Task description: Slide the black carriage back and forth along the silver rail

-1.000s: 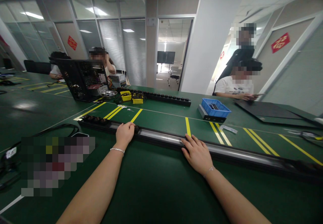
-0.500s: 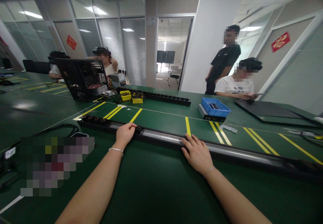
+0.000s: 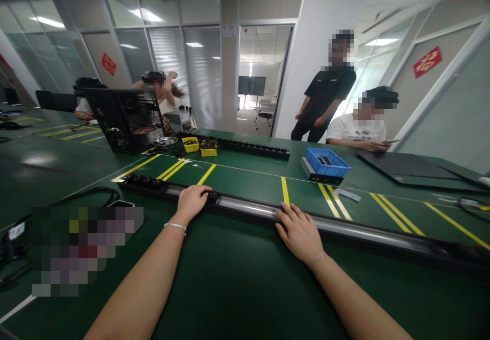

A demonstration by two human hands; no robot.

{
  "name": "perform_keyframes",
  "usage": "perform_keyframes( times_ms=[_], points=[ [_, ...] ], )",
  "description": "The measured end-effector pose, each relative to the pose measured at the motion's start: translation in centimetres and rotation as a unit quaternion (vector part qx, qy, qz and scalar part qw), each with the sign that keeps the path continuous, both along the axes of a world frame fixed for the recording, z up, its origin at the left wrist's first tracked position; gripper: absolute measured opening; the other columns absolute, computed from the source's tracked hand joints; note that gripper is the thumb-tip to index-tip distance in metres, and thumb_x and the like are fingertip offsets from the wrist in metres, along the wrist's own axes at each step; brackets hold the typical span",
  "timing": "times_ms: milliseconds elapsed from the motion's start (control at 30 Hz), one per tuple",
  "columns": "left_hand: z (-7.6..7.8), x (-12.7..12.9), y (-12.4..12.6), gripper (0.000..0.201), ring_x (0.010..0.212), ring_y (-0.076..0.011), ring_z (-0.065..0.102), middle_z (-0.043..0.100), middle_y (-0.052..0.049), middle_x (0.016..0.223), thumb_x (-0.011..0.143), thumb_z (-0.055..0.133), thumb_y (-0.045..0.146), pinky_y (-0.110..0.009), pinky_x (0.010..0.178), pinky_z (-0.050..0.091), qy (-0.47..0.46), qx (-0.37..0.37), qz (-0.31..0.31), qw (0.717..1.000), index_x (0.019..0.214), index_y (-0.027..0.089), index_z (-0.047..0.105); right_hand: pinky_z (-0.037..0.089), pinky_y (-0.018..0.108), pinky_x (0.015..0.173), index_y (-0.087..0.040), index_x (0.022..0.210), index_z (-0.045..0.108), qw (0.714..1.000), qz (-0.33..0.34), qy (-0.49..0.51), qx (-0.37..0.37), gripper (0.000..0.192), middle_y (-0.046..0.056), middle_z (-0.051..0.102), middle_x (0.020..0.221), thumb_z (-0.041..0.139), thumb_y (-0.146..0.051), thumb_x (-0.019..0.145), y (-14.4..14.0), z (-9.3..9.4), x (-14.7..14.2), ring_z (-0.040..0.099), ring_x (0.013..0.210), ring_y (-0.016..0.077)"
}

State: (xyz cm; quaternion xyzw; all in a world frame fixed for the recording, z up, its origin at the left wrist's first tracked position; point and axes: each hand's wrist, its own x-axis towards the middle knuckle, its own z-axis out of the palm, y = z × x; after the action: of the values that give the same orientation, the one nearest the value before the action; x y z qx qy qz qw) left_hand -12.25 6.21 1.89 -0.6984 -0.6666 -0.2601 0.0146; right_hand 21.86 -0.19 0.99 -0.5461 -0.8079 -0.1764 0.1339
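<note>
long black strip point(image 3: 344, 233) ran left-right across frame centre on worktop point(image 3: 229, 289). left hand point(image 3: 190, 202) curled over socket end, right hand point(image 3: 299, 233) flat, fingers spread, gripping nothing.

Bright ceiling lights; glare on green table point(image 3: 237, 289); edges warped

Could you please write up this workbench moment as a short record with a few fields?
Setting: green workbench with yellow lines
Left hand: left hand rests on the long power strip, by its sockets
Right hand: right hand lies flat on the strip's silver part
Behind: blue bin, yellow boxes, second power strip, open computer case
People: seated person in white, standing person in black
</note>
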Motion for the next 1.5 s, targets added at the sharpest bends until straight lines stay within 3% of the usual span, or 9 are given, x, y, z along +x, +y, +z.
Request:
perform_keyframes(
  times_ms=[333, 533, 767, 1067, 1500],
  points=[
    [0.26, 0.08, -0.07, 0.022, 0.106, -0.0204, 0.055, 0.067, 0.004, 0.106, 0.081, 0.051, 0.036, -0.034, 0.088, 0.039, 0.009, -0.011, -0.014, 1.0, 0.097, 0.033, 0.066, 0.034, 0.04, 0.095, -0.029, 0.122, 0.054, 1.0, 0.001, -0.001, 0.001, 0.038, 0.002, 0.045, 0.137, 0.037, -0.039, 0.089, -0.01, 0.03, -0.01, 0.036, 0.126, 0.0238],
    [0.5, 0.29, -0.35, 0.016, 0.101, -0.02, 0.056, 0.067, 0.004, 0.102, 0.081, 0.051, 0.035, -0.033, 0.086, 0.039, 0.015, -0.015, -0.008, 1.0, 0.087, 0.031, 0.065, 0.034, 0.04, 0.095, -0.029, 0.121, 0.055, 1.0, 0.0, 0.0, 0.0, 0.038, 0.002, 0.045, 0.137, 0.037, -0.039, 0.089, -0.05, 0.07, -0.03, 0.036, 0.125, 0.0239],
    [0.28, 0.28, -0.17, 0.019, 0.104, -0.0191, 0.056, 0.067, 0.005, 0.108, 0.082, 0.049, 0.03, -0.033, 0.089, 0.039, 0.02, -0.002, -0.041, 0.999, 0.089, 0.031, 0.067, 0.035, 0.04, 0.095, -0.029, 0.121, 0.055, 1.0, 0.0, 0.002, -0.003, 0.038, 0.003, 0.045, 0.137, 0.037, -0.039, 0.089, -0.05, 0.17, -0.08, 0.036, 0.126, 0.0242],
    [0.42, 0.37, -0.27, 0.017, 0.098, -0.0188, 0.059, 0.068, 0.005, 0.102, 0.081, 0.051, 0.031, -0.031, 0.086, 0.041, 0.021, 0.008, -0.048, 0.999, 0.09, 0.03, 0.066, 0.034, 0.04, 0.095, -0.029, 0.121, 0.055, 1.0, 0.001, 0.004, -0.003, 0.038, 0.003, 0.045, 0.137, 0.038, -0.039, 0.089, -0.05, 0.08, -0.08, 0.036, 0.126, 0.0243],
    [0.4, 0.51, -0.55, 0.023, 0.106, -0.0187, 0.055, 0.066, 0.005, 0.11, 0.084, 0.048, 0.038, -0.034, 0.092, 0.037, 0.037, 0.004, -0.061, 0.997, 0.088, 0.031, 0.069, 0.035, 0.04, 0.095, -0.029, 0.119, 0.056, 1.0, 0.001, 0.008, -0.001, 0.036, 0.002, 0.046, 0.136, 0.038, -0.039, 0.089, -0.07, 0.13, -0.05, 0.037, 0.125, 0.024]
  ],
)
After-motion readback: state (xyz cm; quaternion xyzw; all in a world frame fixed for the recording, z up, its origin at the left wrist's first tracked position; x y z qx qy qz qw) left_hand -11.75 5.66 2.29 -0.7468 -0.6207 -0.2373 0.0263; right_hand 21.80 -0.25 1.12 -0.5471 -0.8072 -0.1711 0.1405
